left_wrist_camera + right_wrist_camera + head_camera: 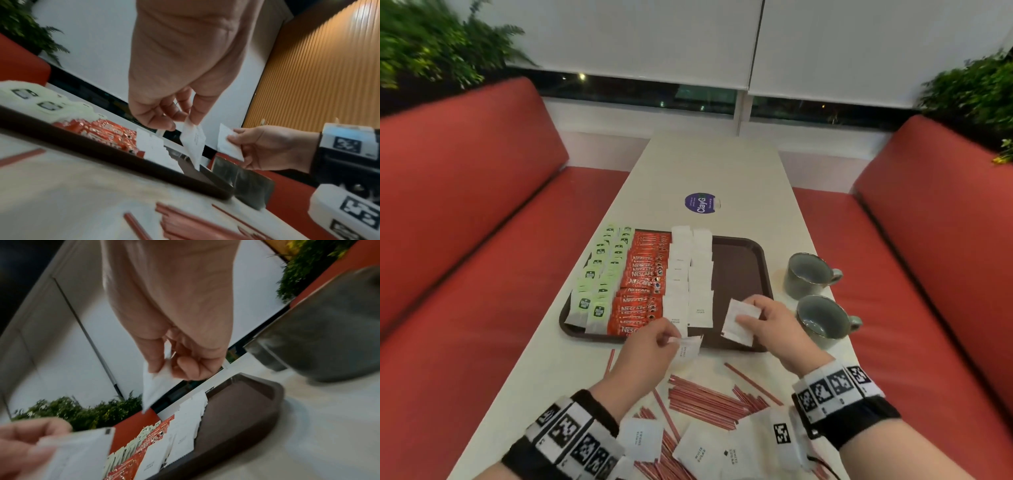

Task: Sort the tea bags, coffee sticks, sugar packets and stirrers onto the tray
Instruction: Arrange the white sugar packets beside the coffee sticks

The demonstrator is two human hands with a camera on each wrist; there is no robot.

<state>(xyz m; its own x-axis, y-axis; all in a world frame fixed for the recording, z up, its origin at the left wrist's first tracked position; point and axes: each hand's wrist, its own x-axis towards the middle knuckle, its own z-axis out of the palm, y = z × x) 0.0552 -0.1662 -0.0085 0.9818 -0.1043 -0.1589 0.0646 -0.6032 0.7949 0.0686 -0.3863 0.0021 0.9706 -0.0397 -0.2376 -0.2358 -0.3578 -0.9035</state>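
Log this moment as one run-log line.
left hand: pinches sugar packet at tray near edge | right hand: holds second sugar packet over tray | stirrers: on table

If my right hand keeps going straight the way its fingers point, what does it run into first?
The right hand, pinching a sugar packet, points left across the tray. It would probably meet the nearer row of white sugar packets first, though height above them is unclear.
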